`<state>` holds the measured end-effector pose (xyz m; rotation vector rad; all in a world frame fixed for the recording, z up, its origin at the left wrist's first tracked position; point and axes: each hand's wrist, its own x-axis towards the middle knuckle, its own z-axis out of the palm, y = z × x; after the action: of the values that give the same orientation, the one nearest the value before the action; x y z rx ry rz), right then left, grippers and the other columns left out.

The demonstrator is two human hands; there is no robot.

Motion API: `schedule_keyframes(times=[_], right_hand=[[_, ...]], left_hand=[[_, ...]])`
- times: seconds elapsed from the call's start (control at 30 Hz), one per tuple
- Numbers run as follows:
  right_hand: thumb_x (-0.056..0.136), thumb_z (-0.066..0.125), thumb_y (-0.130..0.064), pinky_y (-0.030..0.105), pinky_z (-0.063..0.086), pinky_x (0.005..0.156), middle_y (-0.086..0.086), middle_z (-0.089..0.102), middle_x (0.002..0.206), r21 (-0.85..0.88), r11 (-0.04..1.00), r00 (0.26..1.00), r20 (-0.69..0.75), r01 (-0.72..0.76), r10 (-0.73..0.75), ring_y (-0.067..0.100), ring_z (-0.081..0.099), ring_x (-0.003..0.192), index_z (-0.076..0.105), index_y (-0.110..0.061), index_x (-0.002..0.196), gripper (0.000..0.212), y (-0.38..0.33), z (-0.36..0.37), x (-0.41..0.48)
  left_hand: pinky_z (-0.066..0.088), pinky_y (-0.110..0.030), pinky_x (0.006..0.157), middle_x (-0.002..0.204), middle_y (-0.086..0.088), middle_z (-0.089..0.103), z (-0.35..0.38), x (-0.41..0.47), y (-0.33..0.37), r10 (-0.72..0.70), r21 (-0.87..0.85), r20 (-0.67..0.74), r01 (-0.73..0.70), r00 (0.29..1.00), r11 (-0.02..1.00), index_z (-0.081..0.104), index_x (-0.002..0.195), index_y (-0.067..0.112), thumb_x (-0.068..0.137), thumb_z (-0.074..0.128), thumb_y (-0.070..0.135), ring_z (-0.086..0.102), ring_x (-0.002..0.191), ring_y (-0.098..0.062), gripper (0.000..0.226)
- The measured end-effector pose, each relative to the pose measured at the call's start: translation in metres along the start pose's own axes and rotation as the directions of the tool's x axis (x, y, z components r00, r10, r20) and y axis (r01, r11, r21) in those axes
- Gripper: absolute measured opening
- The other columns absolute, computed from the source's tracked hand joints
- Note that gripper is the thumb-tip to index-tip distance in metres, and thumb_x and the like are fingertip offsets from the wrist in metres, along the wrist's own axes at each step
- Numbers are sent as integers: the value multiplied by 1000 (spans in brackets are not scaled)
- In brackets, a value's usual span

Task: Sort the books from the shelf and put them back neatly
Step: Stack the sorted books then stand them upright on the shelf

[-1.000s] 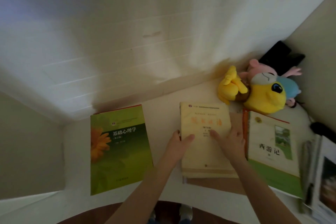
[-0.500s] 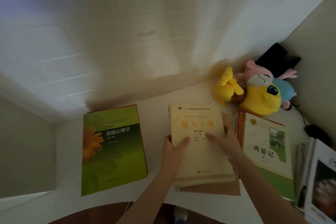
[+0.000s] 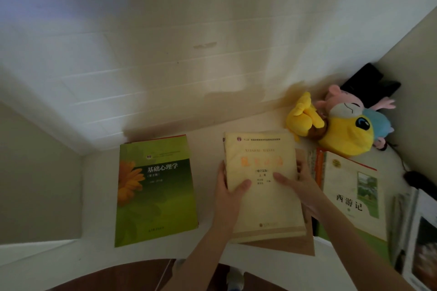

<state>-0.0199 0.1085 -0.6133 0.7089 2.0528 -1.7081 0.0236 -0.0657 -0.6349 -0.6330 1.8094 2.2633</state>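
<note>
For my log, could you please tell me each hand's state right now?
Left hand: grips the yellow book at its left edge, thumb on the cover.
Right hand: grips the same book at its right edge.

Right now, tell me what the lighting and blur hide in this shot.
Head view: dim light; the orange title on the cream book is washed out, unreadable; the title on the green book reads clearly; the magazines at the right edge are smeared.

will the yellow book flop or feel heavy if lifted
Probably fairly heavy: the yellow book shows a thick page block. Its cover looks soft, so it may flex; the left hand and right hand grip both sides. It might slide on the brown sheet beneath.
</note>
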Motion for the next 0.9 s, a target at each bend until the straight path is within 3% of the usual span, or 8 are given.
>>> schedule_keyframes(times=[0.2,0.37,0.47,0.53,0.63,0.7,0.77,0.9], right_hand=[[77,73,-16,40,58,74,8,60,118,44,993,989,92,114,-117,23,66,97,32,-18,124,63,-34,16,-20],[81,74,-28,42,59,74,4,63,112,-50,999,984,176,9,0,22,67,92,28,-18,120,61,-56,87,-18],[82,74,-30,31,57,75,5,58,124,-180,983,974,224,15,26,22,63,104,25,-7,136,76,-51,144,-7],[85,71,-27,37,49,93,5,48,128,-303,950,975,221,72,-4,27,51,119,21,-6,137,75,-41,180,-5],[84,69,-29,38,27,108,11,28,139,-530,830,974,216,174,-67,31,27,133,20,-7,139,77,-27,215,-13],[82,71,-26,41,30,110,9,27,142,-473,859,960,271,197,-71,29,28,135,14,-9,143,85,-18,220,-14],[82,72,-28,48,38,107,9,33,145,-358,924,950,312,134,-17,29,38,132,7,-13,146,93,-13,216,-13],[89,64,-28,42,48,98,7,50,135,-328,944,945,319,44,67,25,53,117,22,-10,141,68,-14,213,-11]], left_hand=[[60,-33,72,112,5,62,-25,-3,54,91,-10,45,-90,995,996,34,129,41,78,73,2,68,93,-14,75],[60,-34,63,109,5,66,-97,4,97,-9,8,-88,10,996,1000,39,132,35,78,76,12,68,91,-20,70],[59,-45,74,116,-3,67,-147,3,89,-44,101,-196,64,980,993,46,135,27,80,75,20,68,95,-25,63],[54,-52,88,125,-6,62,-172,3,78,-21,251,-261,89,965,964,50,133,24,81,72,24,64,105,-27,57],[24,-53,113,153,-8,25,-194,8,60,43,540,-406,202,913,817,33,146,16,83,69,34,23,140,-31,75],[17,-53,116,159,-7,8,-200,9,58,-12,508,-416,243,909,826,13,152,14,89,63,39,12,145,-29,85],[21,-51,115,159,-8,12,-208,10,59,-125,389,-401,292,908,874,8,153,16,91,52,49,20,144,-30,83],[44,-53,99,137,-11,53,-216,18,62,-308,145,-274,356,911,923,42,140,18,66,52,83,56,117,-32,99]])
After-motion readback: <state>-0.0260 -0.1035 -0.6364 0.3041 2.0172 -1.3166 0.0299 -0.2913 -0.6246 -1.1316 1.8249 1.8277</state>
